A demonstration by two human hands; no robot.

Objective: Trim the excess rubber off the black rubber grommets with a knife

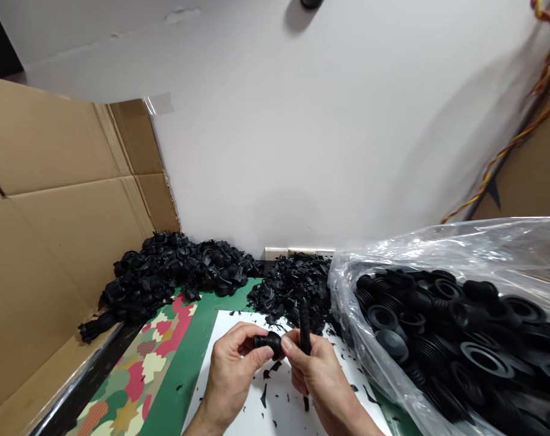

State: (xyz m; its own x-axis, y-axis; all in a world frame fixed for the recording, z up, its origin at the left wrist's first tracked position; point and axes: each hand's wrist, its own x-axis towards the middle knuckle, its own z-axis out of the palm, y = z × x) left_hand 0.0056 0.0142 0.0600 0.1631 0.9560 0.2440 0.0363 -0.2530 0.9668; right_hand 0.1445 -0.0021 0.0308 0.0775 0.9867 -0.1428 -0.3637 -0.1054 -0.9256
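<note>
The white board (252, 418) is lying on the green counter (175, 375), and its surface between the forearms is carrying only scattered black scraps. A cardboard panel (52, 212) is bounding the left side; the wall (302, 133) is closing off the far side. Behind the hands, a scrap pile (297, 281) is covering the board's far edge. A clear plastic bag (347, 290) of black ribbed parts is limiting room on the right. The left hand (232, 366) is pinching a black rubber piece (269, 344) between thumb and fingers, in front of the right thumb tip. The right hand (322, 369) is closing around an upright black rod-shaped tool (304, 327).
</note>
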